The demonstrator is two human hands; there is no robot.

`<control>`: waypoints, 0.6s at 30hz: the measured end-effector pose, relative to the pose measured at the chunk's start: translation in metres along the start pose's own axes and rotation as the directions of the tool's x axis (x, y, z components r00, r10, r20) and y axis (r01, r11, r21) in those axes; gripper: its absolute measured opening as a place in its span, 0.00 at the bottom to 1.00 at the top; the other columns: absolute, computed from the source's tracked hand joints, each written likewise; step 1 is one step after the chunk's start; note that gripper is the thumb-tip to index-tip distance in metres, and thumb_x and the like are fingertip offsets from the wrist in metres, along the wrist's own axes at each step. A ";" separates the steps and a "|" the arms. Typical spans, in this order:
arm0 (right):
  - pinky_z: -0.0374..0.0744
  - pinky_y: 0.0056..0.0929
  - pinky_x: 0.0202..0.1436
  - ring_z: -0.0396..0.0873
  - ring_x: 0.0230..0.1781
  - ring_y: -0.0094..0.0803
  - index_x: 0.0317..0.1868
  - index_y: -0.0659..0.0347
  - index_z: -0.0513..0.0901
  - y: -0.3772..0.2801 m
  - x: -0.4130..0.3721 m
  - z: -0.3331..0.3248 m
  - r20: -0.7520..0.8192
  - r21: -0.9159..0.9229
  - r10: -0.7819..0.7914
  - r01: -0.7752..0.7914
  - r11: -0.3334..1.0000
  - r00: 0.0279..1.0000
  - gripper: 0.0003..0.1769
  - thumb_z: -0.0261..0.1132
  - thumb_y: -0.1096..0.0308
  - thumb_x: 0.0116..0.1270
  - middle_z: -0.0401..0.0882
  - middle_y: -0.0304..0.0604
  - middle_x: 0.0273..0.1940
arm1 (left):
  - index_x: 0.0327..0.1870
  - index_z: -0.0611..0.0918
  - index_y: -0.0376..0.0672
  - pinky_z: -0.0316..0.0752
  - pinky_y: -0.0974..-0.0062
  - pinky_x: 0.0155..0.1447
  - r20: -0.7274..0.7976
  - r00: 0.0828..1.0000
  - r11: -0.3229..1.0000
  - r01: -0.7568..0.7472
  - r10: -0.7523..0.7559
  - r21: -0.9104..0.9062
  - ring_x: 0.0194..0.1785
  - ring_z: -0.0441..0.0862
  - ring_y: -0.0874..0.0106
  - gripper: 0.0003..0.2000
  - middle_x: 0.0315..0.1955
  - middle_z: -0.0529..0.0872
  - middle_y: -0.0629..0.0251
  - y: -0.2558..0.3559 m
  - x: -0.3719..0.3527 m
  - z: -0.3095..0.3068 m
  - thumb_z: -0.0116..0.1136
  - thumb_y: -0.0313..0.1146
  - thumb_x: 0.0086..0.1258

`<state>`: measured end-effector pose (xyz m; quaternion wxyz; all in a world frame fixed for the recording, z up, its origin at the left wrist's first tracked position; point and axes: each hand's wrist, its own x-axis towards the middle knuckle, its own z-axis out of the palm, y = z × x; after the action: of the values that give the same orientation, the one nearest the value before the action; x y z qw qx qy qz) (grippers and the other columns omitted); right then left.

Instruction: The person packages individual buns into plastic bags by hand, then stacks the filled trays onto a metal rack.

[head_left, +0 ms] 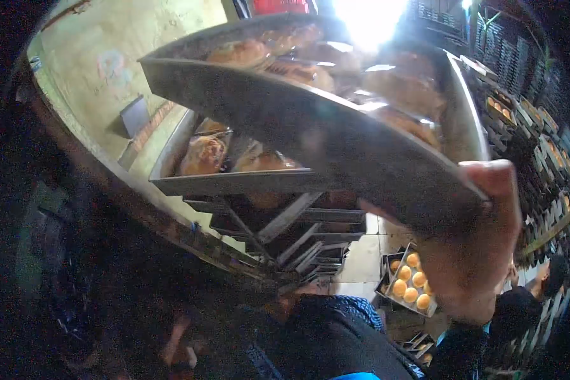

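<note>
A metal baking tray (259, 95) is raised close to my head, tilted, with several browned breads in clear plastic wrap (240, 52) inside. My right hand (481, 247) grips its near right corner, thumb over the rim and fingers underneath. Just below is another metal tray (234, 182), also holding wrapped breads (204, 155). It tops a crisscrossed stack of trays (291, 234). My left hand does not show in the frame.
Lower down, a tray of round golden buns (411, 278) rests near the tiled floor (364, 253). Tall stacks of trays (544, 158), some with buns, line the right side. A yellowish wall (82, 63) stands at left. Another person's hand (541, 272) shows at lower right.
</note>
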<state>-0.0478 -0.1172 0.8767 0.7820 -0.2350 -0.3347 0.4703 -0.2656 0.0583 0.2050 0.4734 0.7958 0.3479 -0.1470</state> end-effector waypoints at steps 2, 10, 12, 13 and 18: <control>0.80 0.48 0.56 0.74 0.61 0.55 0.74 0.57 0.38 0.033 0.007 0.043 -0.020 -0.089 0.007 -0.008 0.996 1.000 0.45 0.60 0.58 0.69 0.66 0.59 0.65 | 0.30 0.86 0.39 0.76 0.66 0.38 0.030 1.000 1.000 0.001 -0.001 -0.012 0.32 0.81 0.69 0.12 0.26 0.87 0.59 -0.012 -0.010 -0.012 0.61 0.39 0.60; 0.82 0.40 0.53 0.74 0.60 0.50 0.76 0.55 0.28 0.077 0.014 0.062 0.338 -0.564 0.329 -0.090 0.821 0.882 0.53 0.63 0.64 0.70 0.63 0.59 0.66 | 0.31 0.86 0.39 0.76 0.66 0.37 0.128 0.991 0.998 -0.026 0.033 -0.060 0.32 0.81 0.70 0.11 0.27 0.86 0.62 -0.034 -0.005 -0.034 0.61 0.39 0.62; 0.80 0.39 0.55 0.76 0.60 0.46 0.76 0.61 0.42 0.047 0.018 0.022 0.498 -0.709 0.593 -0.096 0.698 0.633 0.48 0.66 0.65 0.68 0.67 0.59 0.65 | 0.31 0.86 0.39 0.75 0.66 0.37 0.154 0.987 0.997 -0.036 0.047 -0.072 0.32 0.81 0.71 0.11 0.27 0.86 0.62 -0.036 -0.002 -0.034 0.61 0.39 0.63; 0.79 0.38 0.57 0.76 0.59 0.43 0.76 0.65 0.53 0.039 0.021 -0.010 0.568 -0.778 0.664 0.053 0.626 0.487 0.44 0.68 0.65 0.66 0.71 0.58 0.63 | 0.31 0.86 0.39 0.75 0.66 0.37 0.173 0.983 0.996 -0.046 0.058 -0.071 0.32 0.81 0.71 0.11 0.27 0.86 0.62 -0.029 -0.003 -0.036 0.61 0.39 0.63; 0.78 0.31 0.42 0.82 0.38 0.36 0.66 0.60 0.67 0.096 -0.074 -0.219 -0.430 -0.236 -0.045 -0.065 0.970 0.902 0.26 0.59 0.60 0.71 0.81 0.46 0.42 | 0.32 0.86 0.39 0.75 0.66 0.37 0.288 0.949 0.984 -0.082 0.126 -0.161 0.33 0.81 0.71 0.11 0.27 0.86 0.64 -0.035 0.010 -0.025 0.61 0.38 0.64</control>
<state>0.0348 -0.1523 0.6431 0.7993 -0.4295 -0.2072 0.3657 -0.2857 0.0948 0.1892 0.5848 0.7448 0.2401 -0.2138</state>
